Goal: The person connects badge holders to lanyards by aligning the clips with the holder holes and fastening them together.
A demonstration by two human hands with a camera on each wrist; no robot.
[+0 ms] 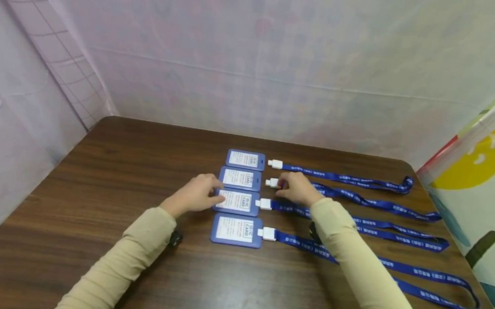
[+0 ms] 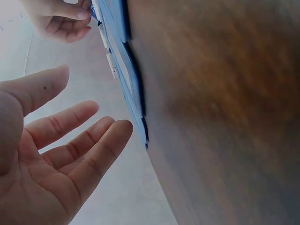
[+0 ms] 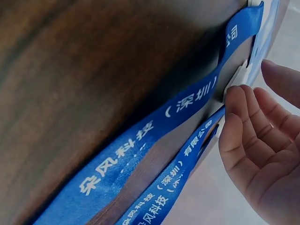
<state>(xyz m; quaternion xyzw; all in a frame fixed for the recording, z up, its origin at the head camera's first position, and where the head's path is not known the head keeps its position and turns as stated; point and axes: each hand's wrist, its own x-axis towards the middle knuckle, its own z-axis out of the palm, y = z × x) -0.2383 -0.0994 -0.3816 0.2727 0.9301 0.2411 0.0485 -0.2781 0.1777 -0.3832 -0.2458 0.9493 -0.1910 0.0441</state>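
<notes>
Nearest the camera: my beige sleeves [image 1: 121, 261], the right one crossing above the straps of the front two lanyards. Four flat blue plastic card holders with white "ID/IC CARD" inserts sit in a column mid-counter [image 1: 91, 199]: rear holder [image 1: 245, 159], second holder [image 1: 240, 179], third holder [image 1: 240, 202], front holder [image 1: 236, 230]. Spacing very tight; can't tell if edges touch. A blue fabric lanyard with white print lies right of each, white plastic clip end toward the holder.

Front clip [image 1: 268, 233] and third clip [image 1: 265, 204] meet their holders' right edges. Rear clip [image 1: 276, 164] and second clip [image 1: 271, 182] stand just off theirs, narrow gap each.

My left hand [image 1: 194, 193]: fingers spread, gripping nothing, tips at the left edges of the second and third holders; contact unclear. My right hand [image 1: 299, 188]: fingers bent at the second clip; can't tell if it's pinched.

Edges: rear holder sits short of the counter's back edge. Front lanyard's loop [image 1: 471, 295] comes close to the right edge, tightest spot. Widest stretch of counter is left of the holders. White cloth wall [image 1: 257, 51] stands right behind the back edge.
</notes>
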